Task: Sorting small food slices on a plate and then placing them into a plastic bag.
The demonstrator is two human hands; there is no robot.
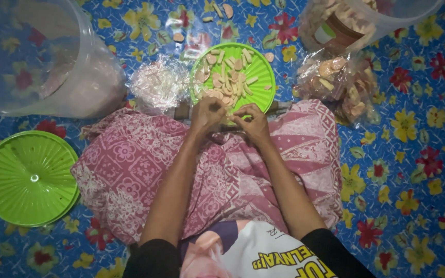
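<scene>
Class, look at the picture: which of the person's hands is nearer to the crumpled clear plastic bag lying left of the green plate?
Left. The left hand is just right of the bag, at the plate edge; the right hand lies beyond it, farther right.

green plate [260,72]: ribbed plastic, slightly glossy, at 12 o'clock
green lid [29,177]: same ribbed plastic, soft sheen, at 9 o'clock
clear tub [47,56]: smooth translucent plastic, at 10 o'clock
clear bags [158,85]: thin crinkled plastic film, shiny (creases catch the light)
crackers [227,80]: pale, dry, matt pieces
pink cloth [140,164]: woven printed fabric, matt, softly folded
floor mat [413,154]: flower-printed sheet, smooth, faintly glossy
</scene>
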